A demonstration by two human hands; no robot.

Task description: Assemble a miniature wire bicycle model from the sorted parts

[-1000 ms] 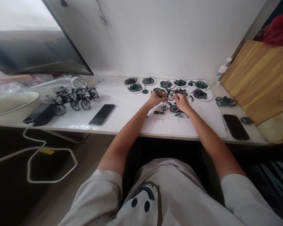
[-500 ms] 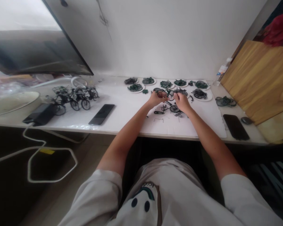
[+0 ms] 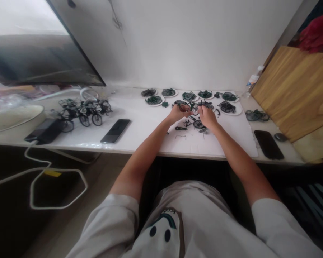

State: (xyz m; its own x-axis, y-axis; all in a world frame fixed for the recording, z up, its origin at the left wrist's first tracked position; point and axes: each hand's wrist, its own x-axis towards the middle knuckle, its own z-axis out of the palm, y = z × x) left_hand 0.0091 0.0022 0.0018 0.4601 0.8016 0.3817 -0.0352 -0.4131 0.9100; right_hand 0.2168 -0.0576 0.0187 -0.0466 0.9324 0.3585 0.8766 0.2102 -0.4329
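Over the white table point(image 3: 140, 125) my left hand point(image 3: 177, 114) and my right hand point(image 3: 207, 117) both pinch a small dark green model bicycle point(image 3: 191, 106) held between them, fingers closed on its frame. Just below the hands lie loose black parts: a small wheel point(image 3: 198, 124), a flat black piece point(image 3: 181, 128) and a thin wire bracket point(image 3: 182, 136). Behind the hands stand several white dishes of green and black parts point(image 3: 154, 100).
Finished model bicycles point(image 3: 82, 111) stand at the left beside a black power brick point(image 3: 44, 130) with a white cable. One phone point(image 3: 115, 130) lies left of centre, another phone point(image 3: 268, 144) at the right. A wooden board point(image 3: 298, 89) leans at the right; a monitor point(image 3: 40, 61) hangs upper left.
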